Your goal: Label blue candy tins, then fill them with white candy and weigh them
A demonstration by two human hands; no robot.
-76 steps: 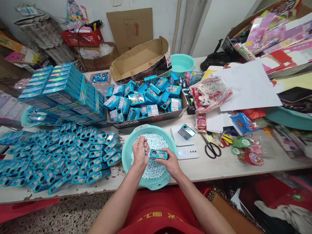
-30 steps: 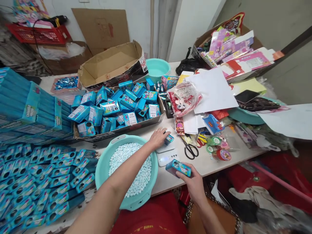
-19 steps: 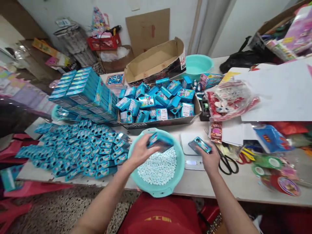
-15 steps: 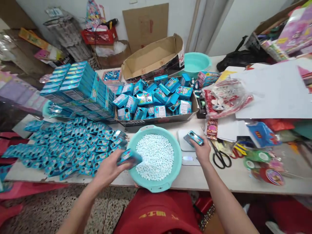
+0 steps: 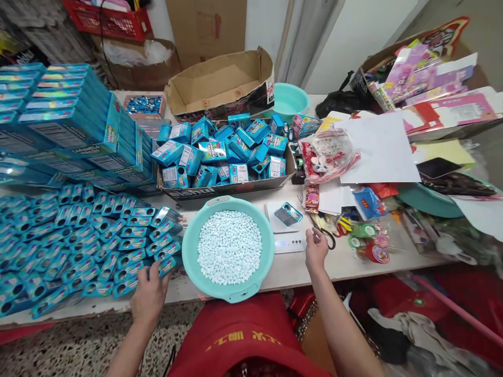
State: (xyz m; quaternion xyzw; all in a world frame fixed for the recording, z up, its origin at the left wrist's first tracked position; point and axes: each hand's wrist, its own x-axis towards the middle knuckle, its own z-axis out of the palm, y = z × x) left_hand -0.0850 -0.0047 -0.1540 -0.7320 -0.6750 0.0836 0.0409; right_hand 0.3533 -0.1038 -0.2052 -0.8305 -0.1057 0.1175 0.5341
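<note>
My left hand (image 5: 148,294) is at the right front edge of the rows of small blue boxes (image 5: 131,244), its thumb and fingers closed around the end of one box (image 5: 167,265). Another blue box (image 5: 288,213) rests tilted on the white scale (image 5: 288,243), away from my hands. Just right of the scale, my right hand (image 5: 316,248) holds nothing, its fingers loosely bent and apart, near the black scissors (image 5: 330,240). Between my hands stands a turquoise basin (image 5: 189,251) with small white pellets (image 5: 230,247) in it.
Behind the basin is a carton (image 5: 223,192) full of blue boxes, with stacked blue packs (image 5: 70,125) to its left. An open cardboard box (image 5: 220,86) stands farther back. Tape rolls (image 5: 380,254) and plastic bags lie at the right.
My left hand has moved from the basin's left rim to the rows of boxes. My right hand has let go of its box, now on the scale. The view has shifted.
</note>
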